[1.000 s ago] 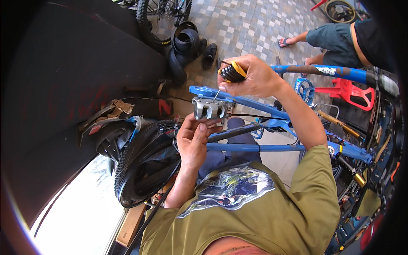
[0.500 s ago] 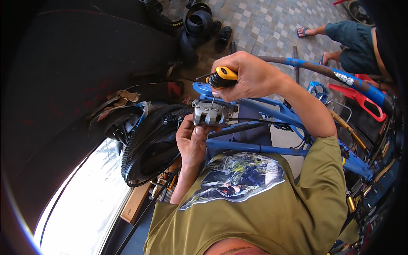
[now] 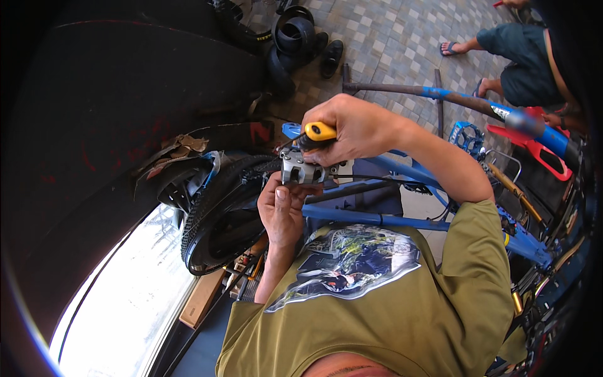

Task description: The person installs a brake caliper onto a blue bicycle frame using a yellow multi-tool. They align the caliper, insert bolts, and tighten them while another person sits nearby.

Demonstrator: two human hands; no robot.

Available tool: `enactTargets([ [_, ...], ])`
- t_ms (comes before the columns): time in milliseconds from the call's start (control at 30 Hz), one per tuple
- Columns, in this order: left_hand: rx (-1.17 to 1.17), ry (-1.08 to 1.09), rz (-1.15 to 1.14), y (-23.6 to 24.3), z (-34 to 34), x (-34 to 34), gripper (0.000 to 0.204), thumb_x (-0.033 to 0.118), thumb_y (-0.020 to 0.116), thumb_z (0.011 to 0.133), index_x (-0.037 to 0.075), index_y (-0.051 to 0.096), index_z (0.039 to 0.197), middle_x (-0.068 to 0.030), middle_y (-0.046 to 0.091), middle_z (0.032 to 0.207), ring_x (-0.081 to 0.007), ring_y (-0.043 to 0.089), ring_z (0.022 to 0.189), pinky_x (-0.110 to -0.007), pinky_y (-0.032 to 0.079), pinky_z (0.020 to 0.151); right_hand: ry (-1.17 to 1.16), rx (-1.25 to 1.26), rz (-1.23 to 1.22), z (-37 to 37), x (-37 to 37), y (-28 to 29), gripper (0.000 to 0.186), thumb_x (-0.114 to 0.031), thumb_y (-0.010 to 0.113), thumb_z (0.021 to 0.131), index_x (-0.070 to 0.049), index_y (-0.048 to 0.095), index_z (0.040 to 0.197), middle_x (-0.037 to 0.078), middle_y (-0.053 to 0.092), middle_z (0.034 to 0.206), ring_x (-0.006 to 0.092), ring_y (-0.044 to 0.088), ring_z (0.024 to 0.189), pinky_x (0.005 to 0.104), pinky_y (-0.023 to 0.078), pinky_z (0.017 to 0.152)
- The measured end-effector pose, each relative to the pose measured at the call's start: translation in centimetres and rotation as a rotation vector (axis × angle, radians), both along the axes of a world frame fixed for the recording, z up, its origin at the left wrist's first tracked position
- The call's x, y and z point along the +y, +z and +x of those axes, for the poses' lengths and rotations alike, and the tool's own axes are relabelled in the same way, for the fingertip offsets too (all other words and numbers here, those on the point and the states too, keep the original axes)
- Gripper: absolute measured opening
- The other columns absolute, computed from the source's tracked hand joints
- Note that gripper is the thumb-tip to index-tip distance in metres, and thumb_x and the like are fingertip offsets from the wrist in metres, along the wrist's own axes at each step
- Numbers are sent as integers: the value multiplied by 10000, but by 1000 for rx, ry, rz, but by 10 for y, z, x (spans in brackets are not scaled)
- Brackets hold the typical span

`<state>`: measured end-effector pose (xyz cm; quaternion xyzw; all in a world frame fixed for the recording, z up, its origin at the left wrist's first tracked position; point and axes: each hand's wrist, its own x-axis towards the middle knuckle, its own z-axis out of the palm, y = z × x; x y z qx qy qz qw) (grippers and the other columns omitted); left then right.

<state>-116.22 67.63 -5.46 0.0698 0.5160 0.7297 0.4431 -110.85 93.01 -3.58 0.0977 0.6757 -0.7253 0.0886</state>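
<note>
My left hand [image 3: 279,213] is closed on a silver metal bike part [image 3: 300,174], its thumb against the near edge. The part has slots and small screws on its face; its exact kind I cannot make out. Directly above it, my right hand [image 3: 358,129] grips a yellow and black folding hex key set [image 3: 321,131], pressed down close over the part. My fingers hide the tip of the key. A thin black cable or hose runs rightward beside the part. Behind both hands lies a blue bicycle frame [image 3: 377,218].
Black bicycle tyres [image 3: 217,220] are piled at left, near a cardboard box [image 3: 200,298]. A brown and blue pole [image 3: 402,90] crosses behind my right arm. A blue pedal [image 3: 466,138] and a red plastic piece [image 3: 537,147] are at right. Another person in sandals and shorts [image 3: 527,72] is at upper right.
My right hand has come down and slightly left with the hex key set. The key's shank, visible before, is now hidden. My left hand and the silver part have shifted slightly left.
</note>
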Motion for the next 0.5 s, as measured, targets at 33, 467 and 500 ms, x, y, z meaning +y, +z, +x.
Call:
enactTargets([
  [33, 10, 5, -15, -1, 0, 1, 612, 451, 594, 1030, -92, 524, 1303, -207, 693, 1161, -337, 709, 981, -470, 571, 851, -12, 6, 2, 1, -1, -1, 210, -104, 837, 811, -15, 690, 931, 73, 672, 826, 174, 600, 726, 315, 505, 694],
  [467, 124, -136, -250, 19, -10, 1, 502, 417, 533, 1073, -75, 617, 1117, -187, 730, 981, -252, 721, 840, -368, 576, 764, 22, 242, 308, 30, 1, 17, 230, -108, 786, 795, -15, 714, 992, 125, 707, 904, 292, 732, 832, 419, 607, 751],
  [500, 232, -226, -328, 20, -24, -2, 489, 420, 566, 1061, -56, 660, 995, -158, 734, 888, -195, 711, 792, -323, 563, 711, 4, 191, 438, 32, 4, 24, 241, -113, 789, 794, -31, 706, 1005, 121, 704, 911, 292, 722, 835, 410, 588, 746],
])
